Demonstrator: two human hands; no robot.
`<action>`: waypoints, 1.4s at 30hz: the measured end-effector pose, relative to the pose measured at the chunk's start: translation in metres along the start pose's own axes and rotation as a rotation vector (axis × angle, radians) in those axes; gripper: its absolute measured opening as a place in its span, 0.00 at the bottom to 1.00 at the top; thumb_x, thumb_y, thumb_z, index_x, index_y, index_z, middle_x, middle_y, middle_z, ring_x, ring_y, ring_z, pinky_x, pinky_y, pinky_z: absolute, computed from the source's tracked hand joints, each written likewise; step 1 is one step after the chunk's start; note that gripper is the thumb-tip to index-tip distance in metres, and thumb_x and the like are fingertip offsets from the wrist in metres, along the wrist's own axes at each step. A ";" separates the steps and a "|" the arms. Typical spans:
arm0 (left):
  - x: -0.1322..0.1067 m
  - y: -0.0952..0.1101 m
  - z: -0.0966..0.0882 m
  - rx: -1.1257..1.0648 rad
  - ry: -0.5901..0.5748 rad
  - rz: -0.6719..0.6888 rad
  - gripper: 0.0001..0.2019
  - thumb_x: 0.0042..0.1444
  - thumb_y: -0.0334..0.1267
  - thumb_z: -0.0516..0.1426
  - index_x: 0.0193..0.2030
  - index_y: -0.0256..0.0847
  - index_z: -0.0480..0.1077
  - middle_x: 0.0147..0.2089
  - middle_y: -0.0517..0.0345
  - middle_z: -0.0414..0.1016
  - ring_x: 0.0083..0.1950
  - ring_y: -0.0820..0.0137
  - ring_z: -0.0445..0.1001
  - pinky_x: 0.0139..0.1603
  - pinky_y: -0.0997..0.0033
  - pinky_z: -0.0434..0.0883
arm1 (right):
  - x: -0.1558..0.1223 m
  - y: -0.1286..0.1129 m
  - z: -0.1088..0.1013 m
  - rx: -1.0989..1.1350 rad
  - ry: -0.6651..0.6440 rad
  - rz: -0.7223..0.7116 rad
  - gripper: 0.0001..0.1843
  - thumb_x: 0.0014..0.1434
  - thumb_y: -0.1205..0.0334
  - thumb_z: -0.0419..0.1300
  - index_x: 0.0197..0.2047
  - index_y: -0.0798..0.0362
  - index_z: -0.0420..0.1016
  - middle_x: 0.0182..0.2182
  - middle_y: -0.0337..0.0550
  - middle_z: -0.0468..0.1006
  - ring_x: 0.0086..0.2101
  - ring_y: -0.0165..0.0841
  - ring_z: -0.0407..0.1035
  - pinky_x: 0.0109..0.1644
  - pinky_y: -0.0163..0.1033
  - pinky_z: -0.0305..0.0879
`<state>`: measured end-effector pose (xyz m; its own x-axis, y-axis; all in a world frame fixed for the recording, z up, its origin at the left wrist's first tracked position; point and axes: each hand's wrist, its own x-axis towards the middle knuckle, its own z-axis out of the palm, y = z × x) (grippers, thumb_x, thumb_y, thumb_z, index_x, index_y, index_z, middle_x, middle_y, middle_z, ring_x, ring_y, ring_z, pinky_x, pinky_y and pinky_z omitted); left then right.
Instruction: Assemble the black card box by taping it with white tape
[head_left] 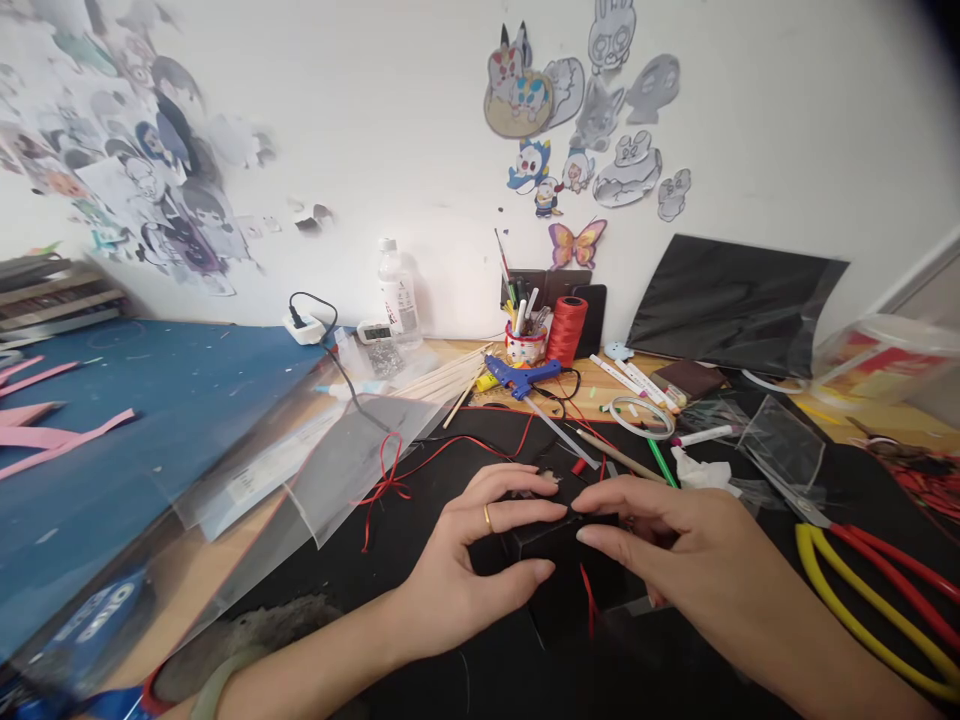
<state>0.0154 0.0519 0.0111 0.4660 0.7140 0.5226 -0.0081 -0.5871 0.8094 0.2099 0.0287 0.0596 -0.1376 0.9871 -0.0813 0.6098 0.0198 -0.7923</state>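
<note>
Filling the foreground, a black mat (420,690) spreads beneath my work, a clear plastic sheet (330,470) angled along its left side. From the right, my right hand (690,530) reaches in, thumb and forefinger nearly meeting at a dark edge; whether they pinch anything, I cannot tell. Opposite it, my left hand (480,540) arches with forefinger and thumb parted about a black box (536,542), which sits between both hands, low over the mat; how firmly I hold it, if at all, does not show. With both hands this close, the step looks like fine handwork on the box's edge. The next move calls, I judge, for a steady left side and a light right touch, clear of the thin red strip (589,600) in front of the box. Smaller yet, a gold ring (487,517) circles one left finger.
</note>
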 end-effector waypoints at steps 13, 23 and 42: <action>0.001 0.008 0.008 -0.093 0.066 -0.108 0.12 0.50 0.26 0.58 0.42 0.39 0.73 0.45 0.50 0.76 0.53 0.63 0.70 0.54 0.58 0.68 | -0.002 -0.003 0.005 -0.097 0.146 -0.093 0.07 0.51 0.57 0.60 0.31 0.44 0.80 0.11 0.32 0.70 0.14 0.26 0.67 0.19 0.29 0.63; 0.002 0.012 0.011 0.473 0.186 0.047 0.06 0.48 0.34 0.62 0.34 0.42 0.72 0.35 0.56 0.79 0.46 0.61 0.74 0.58 0.45 0.56 | -0.001 -0.005 0.005 -0.071 0.105 -0.080 0.08 0.53 0.57 0.58 0.29 0.45 0.79 0.11 0.32 0.69 0.14 0.26 0.65 0.19 0.29 0.60; 0.017 0.007 -0.002 0.361 0.073 0.137 0.10 0.45 0.36 0.64 0.36 0.40 0.76 0.34 0.52 0.80 0.45 0.62 0.73 0.46 0.59 0.73 | 0.006 0.002 0.003 0.271 0.025 -0.003 0.08 0.49 0.56 0.62 0.30 0.52 0.73 0.15 0.32 0.69 0.13 0.21 0.58 0.17 0.28 0.56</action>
<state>0.0214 0.0609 0.0259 0.4177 0.6374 0.6474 0.2525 -0.7660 0.5912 0.2076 0.0341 0.0555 -0.1178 0.9908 -0.0665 0.3780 -0.0172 -0.9256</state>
